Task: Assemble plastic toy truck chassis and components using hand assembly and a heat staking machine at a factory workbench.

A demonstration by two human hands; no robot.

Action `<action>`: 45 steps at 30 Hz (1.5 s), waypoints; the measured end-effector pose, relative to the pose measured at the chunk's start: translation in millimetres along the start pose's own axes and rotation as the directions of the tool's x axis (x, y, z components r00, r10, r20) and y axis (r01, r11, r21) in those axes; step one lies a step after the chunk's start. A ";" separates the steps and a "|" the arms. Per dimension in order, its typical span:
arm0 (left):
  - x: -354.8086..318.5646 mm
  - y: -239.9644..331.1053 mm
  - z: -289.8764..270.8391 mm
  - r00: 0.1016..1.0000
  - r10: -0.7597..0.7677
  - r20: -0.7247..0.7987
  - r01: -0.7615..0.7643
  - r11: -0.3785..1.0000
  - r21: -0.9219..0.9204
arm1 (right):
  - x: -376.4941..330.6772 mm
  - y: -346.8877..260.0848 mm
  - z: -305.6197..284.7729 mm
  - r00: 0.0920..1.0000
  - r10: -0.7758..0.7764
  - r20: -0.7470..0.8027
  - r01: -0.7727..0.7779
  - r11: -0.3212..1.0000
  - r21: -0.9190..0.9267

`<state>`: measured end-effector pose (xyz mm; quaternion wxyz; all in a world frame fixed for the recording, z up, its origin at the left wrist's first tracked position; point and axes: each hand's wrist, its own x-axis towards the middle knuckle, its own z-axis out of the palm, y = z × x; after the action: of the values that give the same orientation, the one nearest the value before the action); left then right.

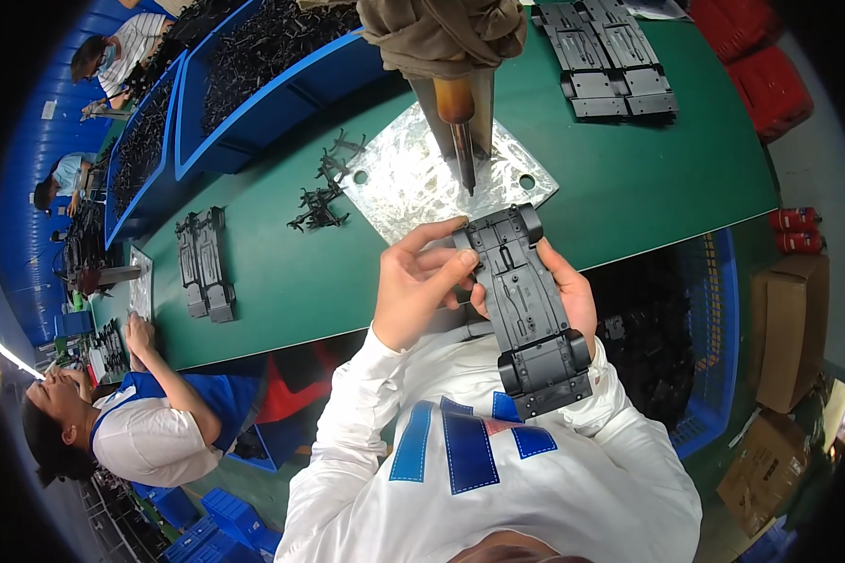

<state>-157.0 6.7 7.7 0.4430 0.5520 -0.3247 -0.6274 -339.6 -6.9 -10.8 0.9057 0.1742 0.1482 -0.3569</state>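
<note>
I hold a black plastic toy car chassis (526, 302) in front of my chest, tilted, with wheel-arch shapes at both ends. My left hand (413, 286) pinches its upper left edge, thumb near a corner. Round its right side wraps my right hand (570, 289), with part of the fingers hidden beneath. Just beyond the chassis, a soldering-iron-like tool (456, 108) with an amber sleeve points down over a scratched metal plate (404, 192). Brown cloth is wound round the tool's mount. Small black branched plastic parts (321, 202) lie left of the plate.
Chassis pieces lie stacked (620, 89) at the far right and in another group (205, 263) at left on the green table (282, 281). Blue bins (282, 103) of black parts line the far left. A blue crate (714, 375) stands right. A co-worker (150, 422) sits left.
</note>
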 end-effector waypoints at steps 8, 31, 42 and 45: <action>-2.6 -9.4 -5.4 0.998 -0.031 0.061 0.037 0.995 -0.096 | -4.2 3.4 -5.5 0.998 0.037 0.045 -0.037 0.999 -0.007; -6.9 -5.4 -10.6 0.999 0.031 -0.019 -0.033 0.996 -0.089 | -4.6 3.1 -14.7 0.992 -0.078 -0.096 0.035 0.919 -0.393; 2.1 -2.2 -18.2 0.998 0.028 -0.052 -0.031 0.998 -0.062 | 1.7 -10.5 7.7 0.987 -0.055 -0.151 -0.025 0.875 -0.483; 6.0 -1.5 -19.7 0.998 0.013 -0.064 -0.017 0.999 -0.051 | 3.6 -14.0 10.8 0.986 0.010 -0.169 -0.079 0.908 -0.411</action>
<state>-137.9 3.4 0.3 0.4719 0.5577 -0.2982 -0.6143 -345.3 -23.1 -5.5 0.9147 0.0090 0.2903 -0.2810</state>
